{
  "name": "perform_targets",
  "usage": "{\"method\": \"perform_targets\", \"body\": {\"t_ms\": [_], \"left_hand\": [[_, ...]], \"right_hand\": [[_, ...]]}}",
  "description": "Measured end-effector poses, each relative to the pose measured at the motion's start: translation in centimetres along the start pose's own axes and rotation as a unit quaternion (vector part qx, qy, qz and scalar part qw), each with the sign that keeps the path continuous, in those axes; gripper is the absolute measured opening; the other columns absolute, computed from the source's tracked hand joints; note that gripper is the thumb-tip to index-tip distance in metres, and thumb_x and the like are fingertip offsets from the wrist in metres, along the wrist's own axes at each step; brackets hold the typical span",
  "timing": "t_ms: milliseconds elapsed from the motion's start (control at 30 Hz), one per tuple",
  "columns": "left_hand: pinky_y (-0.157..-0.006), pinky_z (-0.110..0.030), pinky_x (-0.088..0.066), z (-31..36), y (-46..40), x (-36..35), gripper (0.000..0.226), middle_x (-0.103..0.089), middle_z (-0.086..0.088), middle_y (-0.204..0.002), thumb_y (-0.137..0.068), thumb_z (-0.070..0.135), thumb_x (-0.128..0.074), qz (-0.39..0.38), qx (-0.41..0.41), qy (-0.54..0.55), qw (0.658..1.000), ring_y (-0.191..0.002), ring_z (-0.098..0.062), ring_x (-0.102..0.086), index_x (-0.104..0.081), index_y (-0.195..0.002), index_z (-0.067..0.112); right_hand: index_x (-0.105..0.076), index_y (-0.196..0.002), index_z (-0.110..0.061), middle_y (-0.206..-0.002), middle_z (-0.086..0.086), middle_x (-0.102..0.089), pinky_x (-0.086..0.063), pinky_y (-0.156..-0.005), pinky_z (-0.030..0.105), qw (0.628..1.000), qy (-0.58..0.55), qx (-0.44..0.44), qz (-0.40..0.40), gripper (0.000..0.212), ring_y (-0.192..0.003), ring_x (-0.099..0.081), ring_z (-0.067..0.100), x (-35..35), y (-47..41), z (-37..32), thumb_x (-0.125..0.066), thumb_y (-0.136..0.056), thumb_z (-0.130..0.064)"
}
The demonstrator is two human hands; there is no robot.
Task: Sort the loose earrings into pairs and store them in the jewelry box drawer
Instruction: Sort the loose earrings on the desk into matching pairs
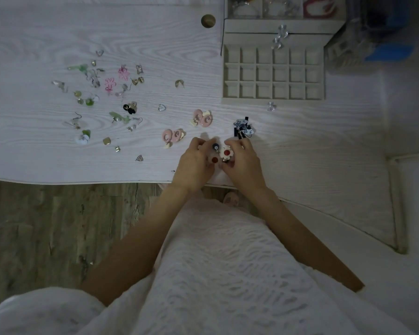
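White flower earrings with red centres are what I have in both hands: my left hand (pixel 196 163) pinches one flower earring (pixel 213 160), my right hand (pixel 242 160) pinches its match (pixel 226 153), the two held just apart above the near edge of the pale woodgrain bench (pixel 58 32). To do this well I'd line them up face to face, confirm they match, then carry both together to one cell of the beige gridded jewelry box drawer (pixel 273 99) at the far right, clear of the pink spiral earrings (pixel 173 136) and the scattered loose earrings (pixel 99 97) towards the left edge.
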State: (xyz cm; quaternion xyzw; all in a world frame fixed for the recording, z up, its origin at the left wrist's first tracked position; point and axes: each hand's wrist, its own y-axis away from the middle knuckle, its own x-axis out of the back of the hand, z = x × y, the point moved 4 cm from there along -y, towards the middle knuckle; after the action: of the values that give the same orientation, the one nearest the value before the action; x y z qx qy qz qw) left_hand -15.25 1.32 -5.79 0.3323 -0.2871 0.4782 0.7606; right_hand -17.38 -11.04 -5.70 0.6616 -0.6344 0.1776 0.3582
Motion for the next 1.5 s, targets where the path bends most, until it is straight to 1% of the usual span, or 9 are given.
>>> {"method": "perform_targets", "body": {"t_ms": [167, 433, 800, 933, 1033, 1133, 1200, 1400, 1500], "left_hand": [[-0.075, -0.036, -0.050, 0.0, -0.2, 0.0, 0.045, -0.051, -0.016, -0.116, -0.085, 0.010, -0.061, 0.017, 0.009, 0.009, 1.000, -0.089, -0.030, -0.060, -0.051, -0.129, 0.010], [-0.075, -0.030, -0.044, -1.0, -0.7, 1.0, 0.043, -0.053, -0.017, -0.114, -0.086, 0.011, -0.059, 0.050, 0.019, 0.009, 0.999, -0.091, -0.029, -0.059, -0.051, -0.128, 0.009], [-0.084, -0.032, -0.044, -1.2, -0.4, 1.4, 0.040, -0.058, -0.015, -0.118, -0.089, 0.006, -0.053, 0.060, 0.028, 0.032, 0.997, -0.100, -0.029, -0.059, -0.051, -0.129, 0.006], [-0.082, -0.028, -0.042, -1.6, -0.3, 1.6, 0.042, -0.057, -0.013, -0.120, -0.089, 0.010, -0.054, 0.050, 0.042, 0.049, 0.997, -0.101, -0.027, -0.058, -0.051, -0.130, 0.009], [-0.083, -0.031, -0.046, -1.7, 0.1, 2.6, 0.038, -0.057, -0.011, -0.118, -0.088, 0.014, -0.058, 0.054, 0.059, 0.078, 0.994, -0.091, -0.021, -0.061, -0.055, -0.125, 0.009], [-0.074, -0.030, -0.051, -2.0, 1.0, 5.2, 0.027, -0.062, -0.004, -0.105, -0.089, 0.018, -0.058, 0.083, 0.046, 0.101, 0.990, -0.073, -0.013, -0.061, -0.062, -0.115, 0.013], [-0.069, -0.027, -0.050, -2.9, 1.7, 7.5, 0.020, -0.065, 0.002, -0.095, -0.090, 0.022, -0.058, 0.116, 0.036, 0.099, 0.988, -0.070, -0.009, -0.060, -0.065, -0.108, 0.018], [-0.072, -0.031, -0.051, -9.7, 3.4, 13.4, 0.021, -0.067, -0.002, -0.094, -0.089, 0.018, -0.058, 0.231, 0.093, 0.053, 0.967, -0.084, -0.016, -0.060, -0.065, -0.108, 0.015], [-0.078, -0.024, -0.040, -13.4, 2.9, 14.3, 0.028, -0.065, -0.005, -0.103, -0.086, 0.018, -0.061, 0.239, 0.142, 0.019, 0.960, -0.095, -0.022, -0.056, -0.062, -0.114, 0.014]], "right_hand": [[-0.055, -0.121, -0.006, -0.122, 0.012, -0.049, -0.039, -0.078, 0.016, 1.000, -0.003, 0.007, 0.014, 0.040, -0.100, -0.055, 0.021, -0.1, -0.1, -0.3, -0.063, -0.082, -0.004], [-0.059, -0.113, -0.003, -0.115, 0.013, -0.053, -0.050, -0.080, 0.031, 0.998, 0.014, 0.043, 0.041, 0.033, -0.093, -0.059, 0.023, -1.0, -1.7, -1.6, -0.065, -0.080, 0.000], [-0.055, -0.120, -0.005, -0.121, 0.013, -0.052, -0.051, -0.082, 0.035, 0.998, 0.045, 0.044, 0.020, 0.039, -0.094, -0.061, 0.025, 0.1, -1.2, -1.2, -0.060, -0.082, 0.002], [-0.059, -0.112, -0.007, -0.116, 0.010, -0.055, -0.049, -0.068, 0.034, 0.988, 0.124, 0.087, 0.032, 0.026, -0.090, -0.061, 0.024, 1.3, -0.9, -2.2, -0.058, -0.087, -0.011], [-0.061, -0.108, -0.010, -0.105, 0.008, -0.061, -0.048, -0.061, 0.031, 0.972, 0.175, 0.147, 0.055, 0.022, -0.084, -0.062, 0.023, 2.2, -1.0, -3.7, -0.057, -0.088, -0.017], [-0.058, -0.116, -0.011, -0.099, 0.008, -0.065, -0.049, -0.061, 0.031, 0.964, 0.173, 0.198, 0.032, 0.029, -0.082, -0.062, 0.024, 2.4, -2.2, -6.2, -0.056, -0.088, -0.015], [-0.056, -0.120, -0.012, -0.101, 0.007, -0.066, -0.050, -0.063, 0.032, 0.956, 0.168, 0.239, 0.004, 0.031, -0.085, -0.063, 0.024, 1.9, -3.4, -8.3, -0.055, -0.089, -0.012], [-0.058, -0.119, -0.010, -0.109, 0.009, -0.063, -0.048, -0.074, 0.035, 0.931, 0.174, 0.312, -0.069, 0.030, -0.099, -0.057, 0.027, -2.9, -8.6, -12.9, -0.053, -0.089, -0.007], [-0.057, -0.120, -0.010, -0.116, 0.010, -0.059, -0.044, -0.079, 0.034, 0.927, 0.173, 0.316, -0.103, 0.032, -0.106, -0.051, 0.028, -6.2, -10.9, -14.4, -0.055, -0.089, -0.008]]}}
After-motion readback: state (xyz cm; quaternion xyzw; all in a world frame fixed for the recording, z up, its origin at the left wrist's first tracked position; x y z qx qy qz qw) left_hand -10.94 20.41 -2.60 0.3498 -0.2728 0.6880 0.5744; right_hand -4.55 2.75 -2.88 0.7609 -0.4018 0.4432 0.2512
